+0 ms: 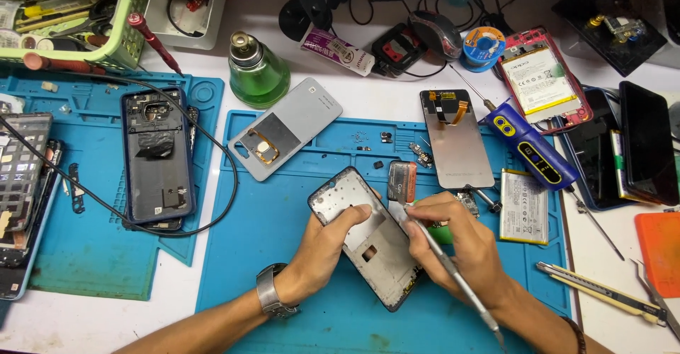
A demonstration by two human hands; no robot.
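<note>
My left hand (327, 248) grips a bare phone frame (340, 200), tilted over the blue work mat (269, 255), with the thumb lying across its inner plate. My right hand (459, 244) holds a slim metal tool (453, 272) like a pen. Its tip rests near the frame's upper right edge, beside a small orange-and-silver part (401, 181). A metal watch (270, 292) sits on my left wrist.
On the mat lie a grey back cover (294, 127), a detached screen panel (457, 141) and a battery (523, 207). A blue electric screwdriver (530, 145), a green glass bottle (256, 72), an opened dark phone (156, 154) on the left mat and more phones at right surround them.
</note>
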